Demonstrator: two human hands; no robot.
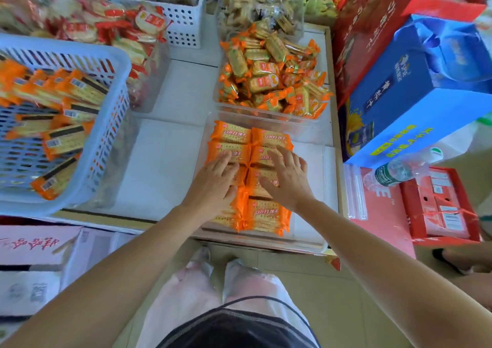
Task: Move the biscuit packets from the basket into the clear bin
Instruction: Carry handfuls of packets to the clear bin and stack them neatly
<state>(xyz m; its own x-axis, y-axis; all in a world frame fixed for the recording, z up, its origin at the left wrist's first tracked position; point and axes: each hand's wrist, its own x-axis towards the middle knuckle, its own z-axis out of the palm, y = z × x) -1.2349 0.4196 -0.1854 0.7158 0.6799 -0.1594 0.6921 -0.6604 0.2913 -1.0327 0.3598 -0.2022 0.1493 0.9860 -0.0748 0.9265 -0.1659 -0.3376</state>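
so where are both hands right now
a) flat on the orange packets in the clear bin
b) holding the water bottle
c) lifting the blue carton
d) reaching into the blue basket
a: the left hand and right hand both lie spread, palms down, on the rows of orange biscuit packets inside the clear bin; the blue basket sits off to the left, untouched.

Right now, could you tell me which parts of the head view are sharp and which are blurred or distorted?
Head view: the biscuit packets in the clear bin and both hands are sharp; the top-left snack pile is smeared; wide-angle bending curves the blue basket.
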